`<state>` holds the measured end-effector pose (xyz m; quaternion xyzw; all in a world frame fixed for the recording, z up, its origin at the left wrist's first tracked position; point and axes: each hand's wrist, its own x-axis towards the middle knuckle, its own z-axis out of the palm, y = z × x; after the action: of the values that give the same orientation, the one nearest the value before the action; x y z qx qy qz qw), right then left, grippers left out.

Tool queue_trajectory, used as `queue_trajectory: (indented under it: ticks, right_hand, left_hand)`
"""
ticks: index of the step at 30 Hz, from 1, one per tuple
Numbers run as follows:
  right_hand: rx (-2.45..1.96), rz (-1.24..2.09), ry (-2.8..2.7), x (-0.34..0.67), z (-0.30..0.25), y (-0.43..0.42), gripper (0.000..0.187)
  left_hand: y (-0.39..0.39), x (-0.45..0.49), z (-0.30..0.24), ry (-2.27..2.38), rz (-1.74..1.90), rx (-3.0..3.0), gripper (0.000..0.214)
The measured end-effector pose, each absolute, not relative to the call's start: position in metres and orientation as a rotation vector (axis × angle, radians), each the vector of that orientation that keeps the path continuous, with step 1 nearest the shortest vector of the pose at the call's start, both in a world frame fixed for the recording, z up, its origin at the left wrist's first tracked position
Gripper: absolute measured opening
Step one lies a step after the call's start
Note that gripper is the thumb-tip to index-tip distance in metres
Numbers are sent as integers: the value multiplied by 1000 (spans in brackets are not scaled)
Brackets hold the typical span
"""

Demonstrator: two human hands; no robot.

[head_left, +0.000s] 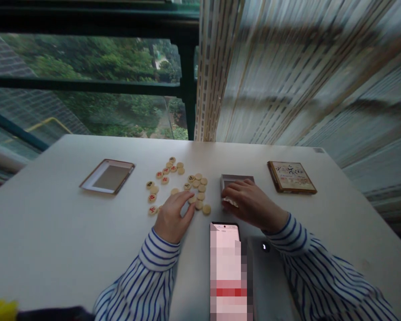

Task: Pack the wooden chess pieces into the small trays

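The left hand (173, 217) brackets a round piece (191, 200) between thumb and forefinger; whether pinching, I cannot tell. Further right, the right hand (250, 203) curls over a grey box (229, 177), its grip hidden. Picking out the piece seems in hand; lifting calls for a firm pinch.

Pale round pieces (196, 183), some marked with red or black characters, lie flat, loosely scattered beyond and around the left grip (173, 216), one at its fingertips. An open grey box (225, 179) sits beneath the right grip (250, 200), partly hidden.
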<state>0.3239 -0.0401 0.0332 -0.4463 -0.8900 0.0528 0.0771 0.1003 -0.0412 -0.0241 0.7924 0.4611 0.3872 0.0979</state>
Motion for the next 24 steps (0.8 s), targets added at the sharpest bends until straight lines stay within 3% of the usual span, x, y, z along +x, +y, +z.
queue_trajectory:
  ticks: [18,24]
  right_hand:
    - [-1256,43,-2904,277,14,-37,10]
    - [-1242,385,-2759,283,16,-31,12]
  left_hand:
    - [-44,97,-39,1341,1280,2371,25]
    - [-46,97,-36,1318,1292,2336,26]
